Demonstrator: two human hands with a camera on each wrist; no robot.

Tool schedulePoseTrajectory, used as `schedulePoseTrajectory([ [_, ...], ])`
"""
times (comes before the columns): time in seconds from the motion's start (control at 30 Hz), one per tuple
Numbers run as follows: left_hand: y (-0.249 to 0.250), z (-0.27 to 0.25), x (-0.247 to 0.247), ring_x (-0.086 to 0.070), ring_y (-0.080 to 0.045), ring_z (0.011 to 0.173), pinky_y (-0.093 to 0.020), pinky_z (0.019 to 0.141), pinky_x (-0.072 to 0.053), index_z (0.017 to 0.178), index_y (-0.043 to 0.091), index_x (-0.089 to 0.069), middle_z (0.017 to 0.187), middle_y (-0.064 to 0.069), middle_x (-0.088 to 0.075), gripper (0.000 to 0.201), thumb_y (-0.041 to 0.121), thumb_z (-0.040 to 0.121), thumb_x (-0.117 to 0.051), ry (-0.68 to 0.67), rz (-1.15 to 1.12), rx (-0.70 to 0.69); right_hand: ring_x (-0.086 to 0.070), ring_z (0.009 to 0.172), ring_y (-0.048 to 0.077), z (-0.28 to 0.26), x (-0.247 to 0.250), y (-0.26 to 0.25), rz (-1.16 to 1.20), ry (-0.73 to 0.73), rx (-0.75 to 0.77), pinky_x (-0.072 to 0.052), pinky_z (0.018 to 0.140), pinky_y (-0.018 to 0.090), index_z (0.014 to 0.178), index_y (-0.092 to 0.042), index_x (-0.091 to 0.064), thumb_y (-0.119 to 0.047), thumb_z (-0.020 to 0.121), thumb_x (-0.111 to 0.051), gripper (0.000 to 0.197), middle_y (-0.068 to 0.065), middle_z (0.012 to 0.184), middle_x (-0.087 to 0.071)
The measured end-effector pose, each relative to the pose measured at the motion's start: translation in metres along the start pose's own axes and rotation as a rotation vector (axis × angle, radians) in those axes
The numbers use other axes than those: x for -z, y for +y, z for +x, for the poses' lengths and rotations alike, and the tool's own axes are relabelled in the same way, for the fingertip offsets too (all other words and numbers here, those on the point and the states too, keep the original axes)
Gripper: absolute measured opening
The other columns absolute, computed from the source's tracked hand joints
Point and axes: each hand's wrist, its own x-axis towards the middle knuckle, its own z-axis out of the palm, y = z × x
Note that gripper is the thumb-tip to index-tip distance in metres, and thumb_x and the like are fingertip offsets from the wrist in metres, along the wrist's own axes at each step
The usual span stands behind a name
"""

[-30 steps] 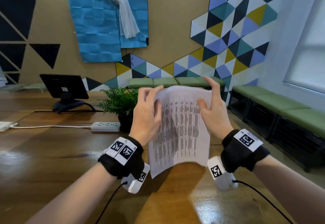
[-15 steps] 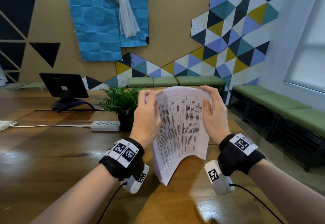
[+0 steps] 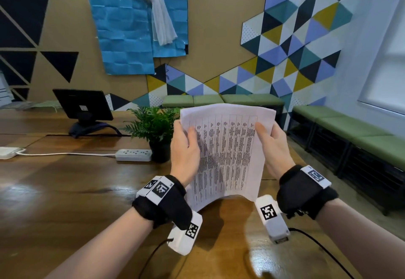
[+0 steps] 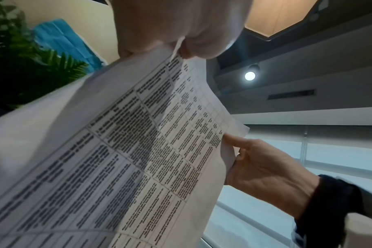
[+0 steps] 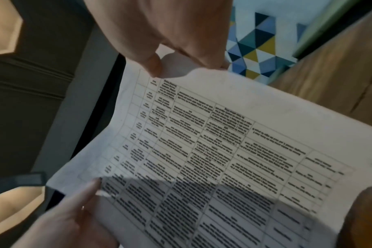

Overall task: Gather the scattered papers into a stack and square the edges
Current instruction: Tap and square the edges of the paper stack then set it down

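A stack of white papers (image 3: 228, 154) printed with a table stands upright between my hands, its bottom edge curled just above the wooden table (image 3: 65, 191). My left hand (image 3: 185, 145) grips the stack's left edge, thumb on the front page. My right hand (image 3: 272, 145) grips the right edge the same way. In the left wrist view my left hand (image 4: 181, 38) pinches the papers (image 4: 121, 151) near the top, and my right hand (image 4: 259, 166) holds the far edge. In the right wrist view my right hand (image 5: 170, 45) pinches the papers (image 5: 212, 151), with my left hand (image 5: 74, 213) lower left.
A potted fern (image 3: 153, 125) stands just behind the papers on the left. A white power strip (image 3: 133, 155) with its cord lies left of the pot. A black monitor (image 3: 82, 104) stands at the far left. Green benches (image 3: 350, 134) line the wall beyond the table's right edge.
The stack has straightened from a bent, tilted bundle into an upright sheaf. Both hands shifted from the top to the side edges, and the right fingers came down onto the paper.
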Motion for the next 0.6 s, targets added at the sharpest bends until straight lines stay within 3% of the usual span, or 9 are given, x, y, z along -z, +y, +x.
schedulePoseTrajectory([
  [0.1,0.001,0.002,0.0,-0.061,-0.022,0.094,-0.04,0.083,-0.051,0.095,0.026,-0.04,0.102,-0.006,-0.061,0.006,0.032,0.095,-0.043,-0.003,-0.041,-0.013,-0.068,0.08,0.003,-0.002,0.0,0.001,0.005,-0.009,0.001,-0.053,0.065,0.021,0.112,-0.021,-0.051,-0.016,0.095,-0.048,0.018,-0.005,0.097,-0.066],
  [0.17,0.005,0.001,-0.001,-0.061,-0.017,0.092,-0.036,0.084,-0.049,0.093,0.032,-0.041,0.098,0.002,-0.061,0.012,0.043,0.091,-0.047,-0.01,-0.095,0.022,-0.065,0.09,0.007,-0.006,0.001,0.008,-0.045,-0.031,-0.042,-0.05,0.066,0.02,0.118,-0.017,-0.046,-0.007,0.091,-0.052,0.03,-0.002,0.103,-0.063],
  [0.27,0.021,0.012,-0.002,-0.052,-0.007,0.083,-0.026,0.076,-0.038,0.087,0.034,-0.04,0.087,0.018,-0.049,0.02,0.052,0.093,-0.042,0.038,-0.146,0.147,-0.06,0.095,0.009,-0.009,0.003,0.018,-0.058,-0.034,-0.126,-0.046,0.07,0.024,0.122,-0.015,-0.043,0.001,0.088,-0.051,0.038,0.004,0.114,-0.06],
  [0.4,0.025,0.03,-0.005,-0.049,-0.021,0.1,-0.033,0.087,-0.034,0.101,0.022,-0.047,0.103,0.002,-0.053,0.037,0.058,0.091,-0.041,0.11,-0.141,0.282,-0.059,0.099,0.011,-0.008,0.004,0.023,0.0,-0.036,-0.198,-0.046,0.073,0.027,0.13,-0.014,-0.043,-0.004,0.091,-0.048,0.04,0.005,0.12,-0.06],
  [0.5,0.018,0.036,-0.008,-0.05,-0.024,0.107,-0.032,0.088,-0.033,0.107,0.015,-0.052,0.111,0.0,-0.053,0.036,0.047,0.094,-0.041,0.141,-0.1,0.303,-0.061,0.097,0.009,-0.009,0.005,0.022,0.043,-0.062,-0.207,-0.046,0.071,0.027,0.126,-0.019,-0.044,-0.009,0.093,-0.047,0.034,-0.001,0.112,-0.063],
  [0.6,0.017,0.037,-0.009,-0.052,-0.027,0.116,-0.038,0.098,-0.039,0.123,0.01,-0.051,0.125,-0.006,-0.057,0.053,0.052,0.093,-0.038,0.14,-0.098,0.307,-0.061,0.095,0.01,-0.009,0.005,0.022,0.067,-0.071,-0.227,-0.047,0.07,0.028,0.121,-0.02,-0.046,-0.011,0.095,-0.045,0.028,-0.004,0.106,-0.064],
])
